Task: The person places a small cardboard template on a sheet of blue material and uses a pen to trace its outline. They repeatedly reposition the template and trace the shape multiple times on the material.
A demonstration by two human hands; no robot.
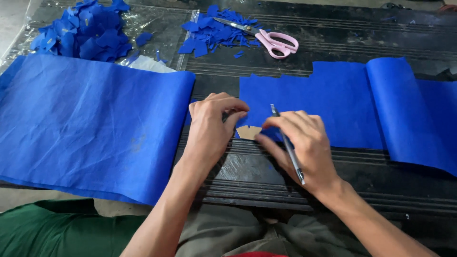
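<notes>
Near the middle of the dark ridged table (266,176) lies a small tan cardboard shape (249,132), cut a bit like a tiny shirt. It sits on the left corner of a blue sheet of cloth (328,107) that spreads out toward 3 o'clock.

At 9 o'clock from the tan shape is the left hand (212,126). Its fingers are bent down and the fingertips (238,108) press just beside the top of the tan shape, at the edge of the blue cloth. This hand grips nothing; it only presses down.

At 3 o'clock from the tan shape is the right hand (304,140). It is closed around a thin grey pen (288,145), holding it the way you hold a pencil. One end of the pen points up toward 12 o'clock. The other end sticks out by the wrist, toward 5 o'clock. The thumb touches the right edge of the tan shape.

Far out at 9 o'clock lies a big blue sheet of cloth (90,123), hanging a little over the table edge. At 12 o'clock sit pink-handled scissors (271,40) on a small pile of blue scraps (209,31). At 11 o'clock is a bigger heap of blue cut pieces (83,31) on clear plastic wrap (143,19).

Down at 6 o'clock are the person's grey trousers (223,233), with green cloth (62,228) at 7 o'clock.
</notes>
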